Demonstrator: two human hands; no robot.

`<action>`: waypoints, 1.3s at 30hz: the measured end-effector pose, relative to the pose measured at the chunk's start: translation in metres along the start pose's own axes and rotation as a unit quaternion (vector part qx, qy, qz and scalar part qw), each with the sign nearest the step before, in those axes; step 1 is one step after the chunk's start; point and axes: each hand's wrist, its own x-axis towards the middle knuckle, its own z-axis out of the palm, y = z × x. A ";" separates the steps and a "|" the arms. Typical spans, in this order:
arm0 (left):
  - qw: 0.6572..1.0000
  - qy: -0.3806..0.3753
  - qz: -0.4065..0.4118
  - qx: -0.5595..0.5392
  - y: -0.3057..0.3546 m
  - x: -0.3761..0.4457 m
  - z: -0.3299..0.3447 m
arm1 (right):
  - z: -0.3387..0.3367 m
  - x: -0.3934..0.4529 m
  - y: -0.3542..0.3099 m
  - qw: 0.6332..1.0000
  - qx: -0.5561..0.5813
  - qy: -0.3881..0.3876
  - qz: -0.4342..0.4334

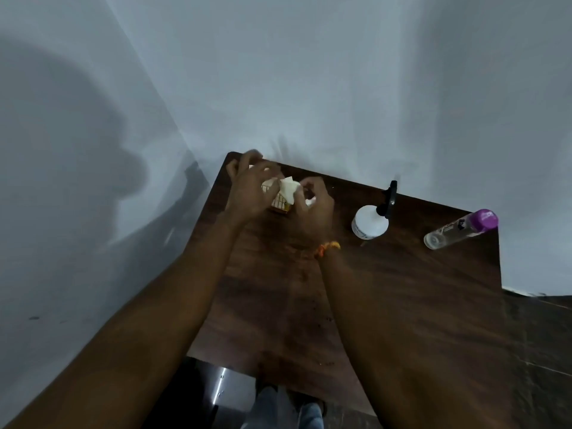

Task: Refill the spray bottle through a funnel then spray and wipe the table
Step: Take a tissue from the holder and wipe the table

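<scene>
Both my hands reach to the far left corner of the dark wooden table (pixel 387 298). My left hand (pixel 250 193) and my right hand (pixel 312 202) pinch a white tissue (pixel 288 188) that sticks up from a small holder (pixel 280 207) with a yellow front. The holder is mostly hidden behind my fingers. A white spray bottle (pixel 370 224) with a black trigger head stands to the right of my hands, apart from them. Further right a clear bottle (pixel 461 229) with a purple cap lies on its side. No funnel is in view.
White walls meet at the corner behind the table, close to its far and left edges. The table's right edge runs just past the purple-capped bottle. Dark floor and my legs show below the near edge.
</scene>
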 end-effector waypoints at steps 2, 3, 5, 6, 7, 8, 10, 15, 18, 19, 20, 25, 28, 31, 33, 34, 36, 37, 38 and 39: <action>0.998 0.004 -0.033 -0.048 0.012 -0.026 -0.002 | -0.024 -0.021 0.006 0.998 0.030 0.043 0.025; 0.995 -0.021 -0.052 -0.079 0.017 -0.041 -0.001 | -0.038 -0.035 0.011 0.996 0.053 0.055 0.046; 0.974 -0.093 -0.103 -0.181 0.031 -0.070 0.004 | -0.064 -0.066 0.024 0.989 0.081 0.063 0.108; 0.953 -0.138 -0.133 -0.235 0.043 -0.082 0.007 | -0.078 -0.082 0.033 0.985 0.083 0.067 0.136; 0.932 -0.181 -0.158 -0.273 0.054 -0.092 0.009 | -0.089 -0.096 0.044 0.981 0.083 0.068 0.160; 0.913 -0.226 -0.168 -0.294 0.065 -0.100 0.013 | -0.098 -0.109 0.054 0.978 0.084 0.064 0.182; 0.878 -0.326 -0.156 -0.313 0.090 -0.118 0.032 | -0.119 -0.131 0.079 0.961 0.096 0.061 0.251; 0.827 -0.393 -0.169 -0.364 0.131 -0.151 0.085 | -0.172 -0.165 0.117 0.927 0.127 0.108 0.335; 0.818 -0.381 -0.207 -0.378 0.153 -0.154 0.100 | -0.207 -0.171 0.135 0.929 0.123 0.107 0.333; 0.823 -0.376 -0.205 -0.373 0.159 -0.155 0.106 | -0.215 -0.174 0.144 0.932 0.119 0.096 0.329; 0.833 -0.369 -0.201 -0.361 0.166 -0.156 0.113 | -0.223 -0.177 0.154 0.935 0.105 0.082 0.329; 0.934 -0.238 -0.178 -0.199 0.193 -0.185 0.146 | -0.239 -0.200 0.180 0.936 -0.111 0.083 0.324; 0.971 -0.158 -0.077 -0.161 0.202 -0.212 0.152 | -0.231 -0.213 0.178 0.951 -0.254 0.076 0.161; 0.962 -0.237 0.098 -0.091 0.208 -0.236 0.165 | -0.205 -0.225 0.183 0.955 -0.286 -0.040 0.067; 0.930 -0.350 0.109 -0.032 0.214 -0.252 0.170 | -0.190 -0.237 0.187 0.947 -0.288 -0.116 0.076; 0.919 -0.384 0.091 -0.003 0.214 -0.256 0.171 | -0.185 -0.241 0.189 0.942 -0.298 -0.135 0.074; 0.914 -0.397 0.070 0.041 0.211 -0.259 0.177 | -0.177 -0.241 0.191 0.934 -0.317 -0.151 0.061; 0.911 -0.402 0.065 0.063 0.209 -0.261 0.178 | -0.173 -0.239 0.190 0.931 -0.320 -0.165 0.058; 0.905 -0.413 0.058 0.088 0.205 -0.264 0.177 | -0.169 -0.238 0.189 0.928 -0.320 -0.181 0.054; 0.899 -0.421 0.052 0.112 0.201 -0.270 0.174 | -0.166 -0.238 0.187 0.925 -0.321 -0.196 0.047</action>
